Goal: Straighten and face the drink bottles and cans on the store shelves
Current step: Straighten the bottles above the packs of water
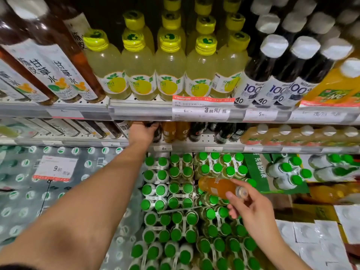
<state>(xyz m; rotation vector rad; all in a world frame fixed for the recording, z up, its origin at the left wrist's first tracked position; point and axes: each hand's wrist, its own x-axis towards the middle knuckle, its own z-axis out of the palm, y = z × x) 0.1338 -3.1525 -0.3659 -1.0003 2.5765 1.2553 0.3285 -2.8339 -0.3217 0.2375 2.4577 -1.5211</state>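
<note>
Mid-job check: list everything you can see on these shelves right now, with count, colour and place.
yellow bottles: five in the front row, more behind, pale yellow with yellow caps, upper shelf centre
brown bottles: several, amber with white labels, upper shelf left
dark bottles: three in front, more behind, near-black with white caps, upper shelf right
sale tag: one, red and white, upper shelf edge
middle-shelf bottles: several, dark and orange, count unclear
green-cap bottles: many, banded in packs, bottom centre
orange bottle: one, tilted, over the green caps
left hand: reaching into the middle shelf, gripping a dark bottle
right hand: holding the orange bottle near its cap
</note>
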